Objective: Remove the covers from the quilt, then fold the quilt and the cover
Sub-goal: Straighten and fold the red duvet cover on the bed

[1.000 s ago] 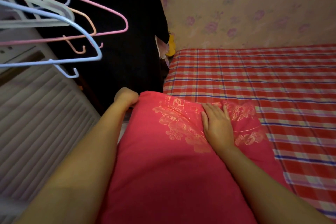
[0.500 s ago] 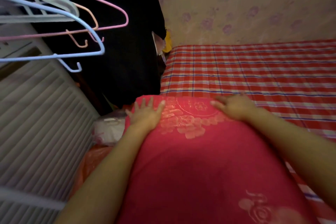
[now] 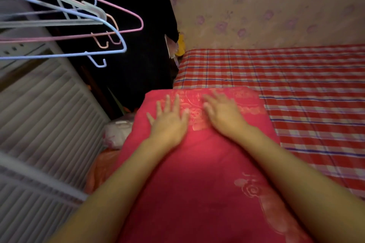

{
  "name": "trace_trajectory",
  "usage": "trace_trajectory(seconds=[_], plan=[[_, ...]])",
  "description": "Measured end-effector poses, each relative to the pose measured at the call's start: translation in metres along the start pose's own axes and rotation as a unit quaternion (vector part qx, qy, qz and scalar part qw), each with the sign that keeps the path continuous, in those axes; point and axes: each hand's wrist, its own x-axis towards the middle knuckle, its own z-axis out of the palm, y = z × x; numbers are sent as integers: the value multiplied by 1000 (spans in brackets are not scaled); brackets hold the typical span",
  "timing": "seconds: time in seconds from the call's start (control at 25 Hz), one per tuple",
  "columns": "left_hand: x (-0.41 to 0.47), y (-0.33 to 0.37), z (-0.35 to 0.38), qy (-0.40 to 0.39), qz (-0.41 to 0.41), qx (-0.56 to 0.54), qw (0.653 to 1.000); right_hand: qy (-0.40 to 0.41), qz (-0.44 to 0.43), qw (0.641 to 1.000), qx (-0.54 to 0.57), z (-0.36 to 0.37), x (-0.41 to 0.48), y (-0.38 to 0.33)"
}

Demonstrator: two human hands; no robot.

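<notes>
Pink folded bundle (image 3: 197, 163), quilt or cover I can't say, lies on the near corner of the checked bed (image 3: 306, 85). The left hand (image 3: 169, 122) and right hand (image 3: 223, 116) lie flat on its far end, fingers spread. Pressing evenly outward should settle the fold. A white bag (image 3: 116, 132) sits beside the bed, its contents hidden.

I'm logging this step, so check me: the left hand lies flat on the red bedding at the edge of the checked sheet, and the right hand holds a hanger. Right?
Not quite. The right hand holds no hanger: in the head view it lies flat on the red bedding beside the left hand. The hangers hang untouched at upper left.
</notes>
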Motion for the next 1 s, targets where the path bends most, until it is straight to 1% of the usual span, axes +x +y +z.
trace_trajectory(seconds=[0.08,0.12,0.2,0.24,0.32,0.44,0.56,0.64,0.68,0.76,0.84,0.88,0.92,0.96,1.0], plan=[[-56,3,16,-41,23,34,998,-60,-102,993,-18,9,-52,-29],[-81,-9,22,-43,19,58,997,-91,-124,987,-38,12,-79,-33],[-125,-43,31,-28,-10,91,995,-124,-147,978,-76,12,-127,-33],[-147,-58,32,-14,-31,96,995,-133,-174,973,-79,10,-149,-34],[-180,-80,36,5,-81,88,993,-151,-264,949,-80,7,-190,-41],[-230,-101,39,18,-153,14,988,-152,-407,896,-86,8,-261,-53],[-271,-128,55,55,-164,-121,977,-108,-480,858,-143,17,-305,-39],[-296,-134,63,93,-182,-239,949,-70,-481,859,-162,22,-324,-22],[-310,-132,67,113,-196,-269,936,-57,-463,869,-163,22,-336,-14],[-331,-126,72,149,-240,-284,916,-30,-391,912,-124,22,-359,4],[-349,-121,80,195,-259,-286,902,27,-287,957,-23,20,-378,28],[-356,-121,84,222,-265,-291,892,59,-236,969,33,16,-387,38],[-362,-121,85,246,-277,-300,879,81,-200,974,65,12,-393,46],[-364,-122,83,273,-285,-311,864,83,-178,978,63,6,-399,50],[-367,-122,79,301,-292,-328,846,84,-171,981,35,0,-404,50]])
